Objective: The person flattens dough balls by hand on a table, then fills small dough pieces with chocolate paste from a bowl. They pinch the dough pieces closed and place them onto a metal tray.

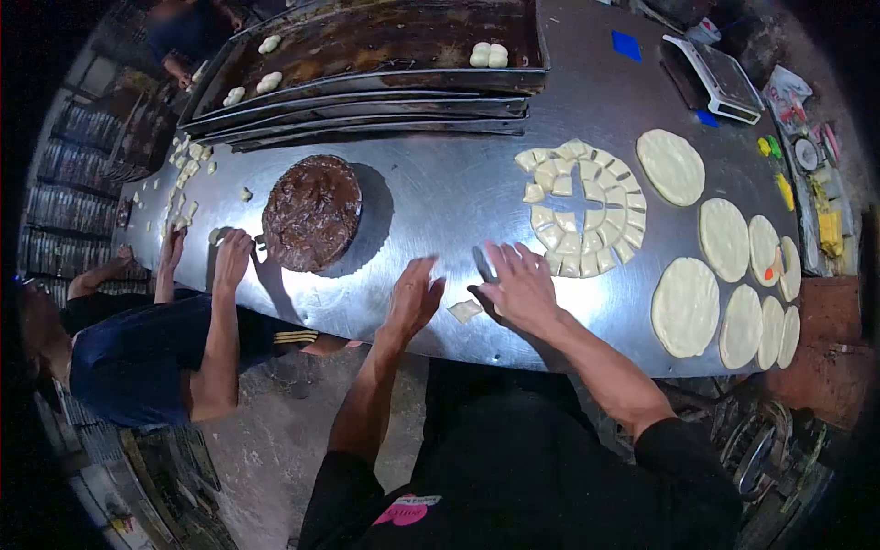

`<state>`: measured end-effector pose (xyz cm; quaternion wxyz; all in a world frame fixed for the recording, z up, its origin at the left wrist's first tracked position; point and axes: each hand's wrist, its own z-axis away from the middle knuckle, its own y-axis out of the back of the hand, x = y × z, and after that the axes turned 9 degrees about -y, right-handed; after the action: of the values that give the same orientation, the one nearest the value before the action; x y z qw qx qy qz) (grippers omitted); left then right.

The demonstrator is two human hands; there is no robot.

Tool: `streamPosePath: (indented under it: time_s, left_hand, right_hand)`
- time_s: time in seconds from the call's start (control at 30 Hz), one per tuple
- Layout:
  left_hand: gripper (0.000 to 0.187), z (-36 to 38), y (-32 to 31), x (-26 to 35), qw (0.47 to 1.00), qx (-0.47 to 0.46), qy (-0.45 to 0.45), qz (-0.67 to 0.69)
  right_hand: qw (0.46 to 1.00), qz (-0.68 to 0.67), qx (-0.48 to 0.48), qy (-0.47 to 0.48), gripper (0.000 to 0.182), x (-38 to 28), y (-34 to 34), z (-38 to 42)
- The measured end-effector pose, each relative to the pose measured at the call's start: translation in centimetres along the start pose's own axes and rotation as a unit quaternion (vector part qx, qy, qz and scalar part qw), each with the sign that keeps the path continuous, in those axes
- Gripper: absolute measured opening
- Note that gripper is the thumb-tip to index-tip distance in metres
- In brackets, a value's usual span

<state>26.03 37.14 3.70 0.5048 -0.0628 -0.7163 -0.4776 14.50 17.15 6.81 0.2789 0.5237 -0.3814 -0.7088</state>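
My left hand (415,295) hovers over the steel table, its fingers apart and nothing visible in them. To its right, my right hand (520,282) is spread, palm down, beside the lower left of a round of dough cut into pieces (600,240). A small square of dough (465,311) lies on the table between my two hands. Left of my hands stands a round container heaped with dark brown filling (312,213). Several flat dough discs (686,307) lie at the right.
Stacked baking trays (367,115) with a few dough pieces stand at the back left. A co-worker (137,353) reaches over the table's left end, near small dough pieces (191,165). Another person (188,37) is behind the trays. A scale (724,78) sits back right.
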Motion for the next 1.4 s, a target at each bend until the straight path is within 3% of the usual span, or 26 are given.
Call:
streamPosePath:
  time_s: [0.07,0.1,0.17,0.2,0.23,0.3,0.33,0.37,0.43,0.47,0.5,0.57,0.63,0.7,0.77,0.83,0.87,0.9,0.97,1.07,1.1,1.17,1.2,1.27,1.33,1.4]
  left_hand:
    - [0.048,2.9,-3.3,-5.8,0.968,0.035,0.135,0.209]
    - [0.036,2.6,-2.4,-2.1,0.986,-0.002,-0.076,-0.147]
    - [0.032,4.0,-4.9,-1.4,0.965,0.047,-0.181,-0.184]
    - [0.032,4.2,-5.4,-0.1,0.965,0.048,-0.178,-0.186]
    - [0.03,4.3,-5.5,1.8,0.971,0.043,-0.142,-0.188]
    - [0.028,4.6,-5.6,3.0,0.975,0.041,-0.104,-0.191]
    - [0.028,5.0,-5.5,3.0,0.994,0.031,0.019,-0.1]
    - [0.027,5.2,-5.4,2.9,0.99,0.022,0.14,-0.007]
    - [0.029,5.9,-3.3,4.5,0.986,0.056,0.156,0.029]
    - [0.033,6.0,-2.5,4.7,0.968,0.107,0.178,0.142]
    - [0.037,6.1,-1.7,4.9,0.934,0.155,0.197,0.253]
    - [0.041,6.6,0.0,4.7,0.916,0.169,0.195,0.307]
    - [0.03,6.8,1.2,3.9,0.87,0.18,0.236,0.394]
    - [0.027,7.0,1.7,2.7,0.846,0.182,0.233,0.443]
    - [0.026,7.6,2.2,1.5,0.848,0.161,0.22,0.455]
    - [0.025,7.0,3.3,0.9,0.841,0.153,0.236,0.462]
    - [0.026,6.8,3.5,0.3,0.842,0.16,0.219,0.466]
    - [0.028,6.6,3.8,-0.4,0.843,0.168,0.204,0.469]
    - [0.033,5.5,5.7,-0.3,0.837,0.155,0.222,0.475]
    - [0.04,4.1,6.8,-1.7,0.837,0.126,0.266,0.461]
    - [0.038,4.1,6.9,-2.8,0.847,0.098,0.28,0.441]
    - [0.034,4.2,7.4,-4.4,0.843,0.071,0.304,0.438]
    - [0.031,4.1,7.7,-4.9,0.837,0.046,0.331,0.433]
    - [0.029,4.4,9.0,-5.0,0.832,0.05,0.331,0.442]
    - [0.03,5.0,10.4,-5.2,0.816,0.029,0.348,0.46]
    - [0.03,6.1,10.9,-5.2,0.803,0.074,0.369,0.461]
  right_hand:
    - [0.983,0.141,0.075,0.086,0.066,0.6,-4.1,-0.8]
    - [0.983,0.139,0.076,0.091,0.066,0.8,-3.9,-1.0]
    - [0.996,0.028,-0.033,0.079,0.064,2.1,-3.5,-1.0]
    - [0.992,-0.067,-0.026,0.106,0.06,3.5,-2.8,-0.4]
    - [0.991,-0.067,-0.028,0.109,0.06,4.1,-2.7,0.1]
    - [0.968,0.004,-0.041,0.248,0.054,4.9,-2.8,0.8]
    - [0.95,0.01,0.043,0.309,0.035,4.8,-3.1,0.8]
    - [0.949,0.009,0.042,0.312,0.035,5.1,-3.7,0.8]
    - [0.951,0.015,0.072,0.301,0.016,5.7,-5.0,1.1]
    - [0.943,0.014,0.128,0.308,0.011,5.7,-5.3,1.0]
    - [0.951,0.02,0.115,0.286,0.012,5.7,-5.4,1.3]
    - [0.966,0.019,0.091,0.241,0.018,4.1,-3.2,2.4]
    - [0.967,0.111,0.078,0.216,0.025,2.7,-0.6,3.6]
    - [0.97,0.128,-0.07,0.197,0.029,3.8,-0.6,3.9]
    - [0.971,0.124,-0.096,0.18,0.029,4.1,0.3,3.0]
    - [0.984,-0.08,-0.157,0.02,0.029,3.5,1.5,0.9]
    - [0.935,-0.244,-0.209,-0.148,0.025,2.6,3.2,-0.6]
    - [0.807,-0.455,-0.272,-0.263,0.024,2.9,3.6,-3.0]
    - [0.832,-0.48,-0.21,-0.183,0.026,0.7,8.6,-8.7]
    - [0.896,-0.442,-0.036,-0.003,0.031,-2.5,17.1,-19.6]
    - [0.936,-0.349,0.029,0.033,0.03,-1.8,19.1,-24.2]
    - [0.966,-0.223,0.128,0.029,0.025,-1.9,22.1,-32.2]
    - [0.978,-0.136,0.152,-0.045,0.029,-1.4,22.9,-36.1]
    - [0.983,-0.017,0.155,-0.093,0.039,0.9,23.4,-42.7]
    - [0.972,0.068,0.177,-0.136,0.031,1.8,22.9,-47.0]
    - [0.965,0.128,0.16,-0.164,0.029,2.3,22.5,-49.5]
